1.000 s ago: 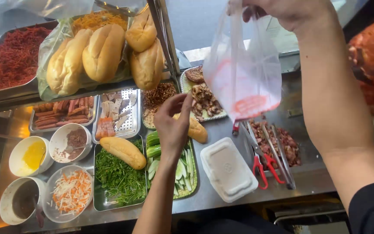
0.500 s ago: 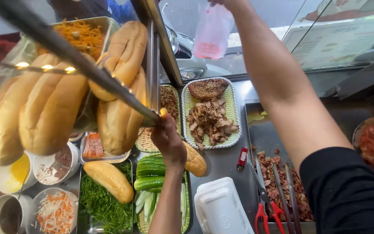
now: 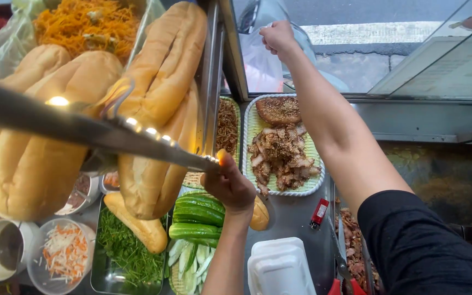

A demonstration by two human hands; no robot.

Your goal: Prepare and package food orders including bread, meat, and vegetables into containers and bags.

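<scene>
Reaching far forward, my right hand (image 3: 277, 37) is closed in a fist around the gathered top of a thin plastic bag (image 3: 262, 68), which hangs below it beside the steel post (image 3: 212, 82) of the cart's glass case. What the bag holds I cannot tell; it looks pale and slack.

My left hand (image 3: 229, 186) sits low, over the cucumbers (image 3: 196, 216), fingers curled and pinched around a small filled roll (image 3: 259, 214) whose end pokes out beneath the palm (only the tip shows, so the grip itself is mostly hidden).

Nearby: tray of chopped grilled meat (image 3: 282, 155) on a green-lined plate just right of the left hand, a red lighter (image 3: 318, 213) on the steel counter, a white foam box (image 3: 278, 270) at the bottom edge, green herbs (image 3: 127, 251) with a loaf (image 3: 137, 224) lying across them, and big baguettes (image 3: 159, 104) stacked on the upper shelf, close to the camera.

Risks, as I judge them:
- Bag could snag on the post or the glass edge, since it hangs right against them; thin film would tear.
- With the right arm stretched over the meat tray, a drop would land the bag in the food.
- Roll is held one-handed, tilted; a loose pinch could let it fall onto the cucumbers.
</scene>
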